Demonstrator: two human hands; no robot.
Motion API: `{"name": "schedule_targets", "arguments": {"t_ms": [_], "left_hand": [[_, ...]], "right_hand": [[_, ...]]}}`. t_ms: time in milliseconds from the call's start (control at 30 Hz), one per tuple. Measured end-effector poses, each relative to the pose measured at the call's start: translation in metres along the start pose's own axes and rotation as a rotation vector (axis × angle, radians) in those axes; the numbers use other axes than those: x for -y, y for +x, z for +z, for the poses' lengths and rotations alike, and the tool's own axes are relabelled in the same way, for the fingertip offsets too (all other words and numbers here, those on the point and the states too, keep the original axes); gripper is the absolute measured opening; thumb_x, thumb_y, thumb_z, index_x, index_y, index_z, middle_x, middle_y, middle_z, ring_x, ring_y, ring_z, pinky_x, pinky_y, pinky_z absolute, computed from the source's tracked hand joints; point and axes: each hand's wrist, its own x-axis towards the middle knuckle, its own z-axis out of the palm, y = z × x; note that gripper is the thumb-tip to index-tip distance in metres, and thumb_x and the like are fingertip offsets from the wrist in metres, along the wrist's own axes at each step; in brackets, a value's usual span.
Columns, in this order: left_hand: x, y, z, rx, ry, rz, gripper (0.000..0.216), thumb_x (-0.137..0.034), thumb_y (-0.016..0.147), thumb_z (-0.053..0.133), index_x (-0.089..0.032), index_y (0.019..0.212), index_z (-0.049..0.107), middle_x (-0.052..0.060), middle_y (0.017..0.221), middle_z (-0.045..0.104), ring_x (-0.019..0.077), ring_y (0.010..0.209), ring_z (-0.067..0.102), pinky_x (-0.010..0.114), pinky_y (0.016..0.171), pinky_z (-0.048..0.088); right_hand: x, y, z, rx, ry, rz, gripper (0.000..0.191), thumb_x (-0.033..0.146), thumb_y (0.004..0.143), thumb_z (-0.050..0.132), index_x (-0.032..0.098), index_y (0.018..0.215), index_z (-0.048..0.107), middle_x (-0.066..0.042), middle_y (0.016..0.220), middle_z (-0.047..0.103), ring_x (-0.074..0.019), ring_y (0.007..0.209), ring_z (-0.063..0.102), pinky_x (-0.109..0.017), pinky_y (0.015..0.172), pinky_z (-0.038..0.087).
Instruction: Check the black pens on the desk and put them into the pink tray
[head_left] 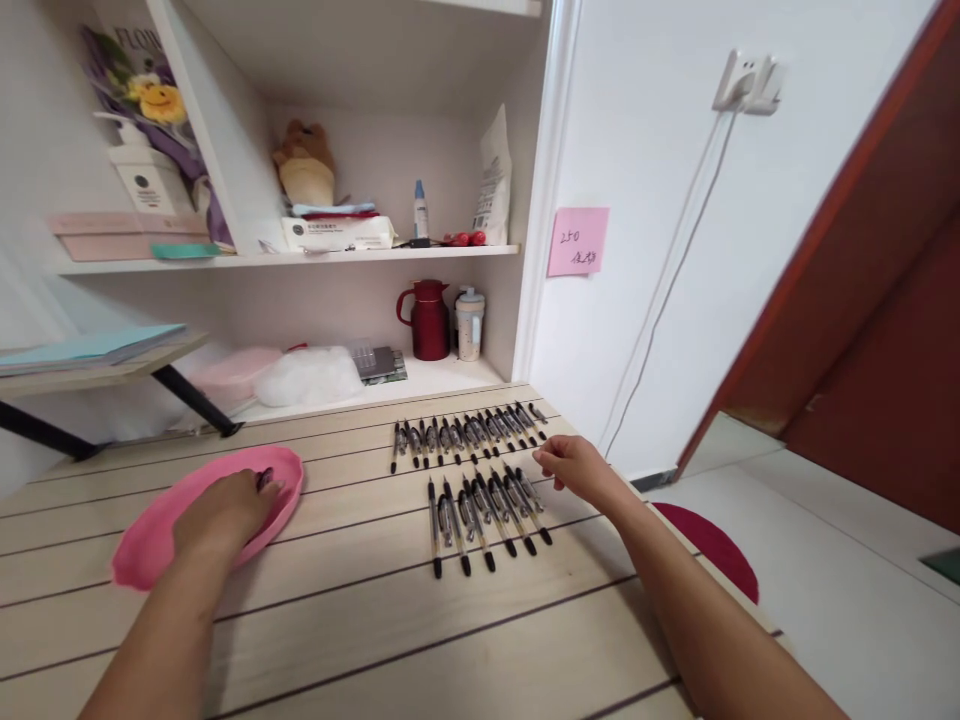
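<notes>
My left hand [229,512] reaches into a pink oval tray [139,545] on the left of the table. Its fingers are closed on a small dark piece [264,478], mostly hidden by the hand. My right hand [574,468] hovers by the right end of the pens, its fingers curled together and no object showing in them. Beside it is the nearer row of black-tipped pens [486,535], with short clear-and-black pieces [445,520] between them. A longer row of similar pens [457,440] and short pieces lies behind, close to the far table edge.
A white shelf unit [360,262] backs the slatted table [337,640], holding a red jug [430,322] and a cup [470,325]. A small raised stand [180,350] occupies the left. A cable [667,270] hangs down the right wall. A dark red round seat [712,545] is beyond the right edge.
</notes>
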Motion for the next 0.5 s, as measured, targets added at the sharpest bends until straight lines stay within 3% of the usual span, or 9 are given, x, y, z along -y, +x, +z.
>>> {"name": "schedule_targets", "arguments": {"t_ms": [67, 267, 500], "left_hand": [[-0.008, 0.007, 0.005, -0.007, 0.055, 0.042, 0.039, -0.043, 0.078, 0.039, -0.012, 0.092, 0.059, 0.012, 0.084, 0.064, 0.0283, 0.078, 0.057, 0.031, 0.058, 0.039], [-0.054, -0.014, 0.038, 0.003, -0.175, 0.495, 0.032, -0.040, 0.077, 0.039, -0.020, 0.088, 0.062, 0.005, 0.093, 0.065, 0.0199, 0.085, 0.056, 0.028, 0.073, 0.039], [-0.090, -0.053, 0.060, 0.141, -0.335, 0.654, 0.023, -0.031, 0.077, 0.043, -0.021, 0.080, 0.063, 0.004, 0.085, 0.064, 0.0180, 0.080, 0.055, 0.028, 0.072, 0.038]], "right_hand": [[0.000, -0.002, -0.006, 0.054, -0.193, 0.042, 0.023, 0.034, 0.068, 0.054, 0.015, 0.055, 0.054, -0.003, 0.053, 0.061, -0.0100, 0.040, 0.052, -0.021, 0.042, 0.035], [0.011, -0.020, -0.009, 0.394, -0.446, 0.080, 0.024, 0.031, 0.061, 0.056, 0.015, 0.043, 0.052, -0.004, 0.046, 0.059, -0.0129, 0.041, 0.052, -0.023, 0.043, 0.037], [0.019, -0.026, 0.000, 0.517, -0.523, 0.042, 0.020, 0.024, 0.056, 0.053, 0.016, 0.039, 0.051, -0.004, 0.044, 0.056, -0.0129, 0.039, 0.050, -0.024, 0.041, 0.037]]}}
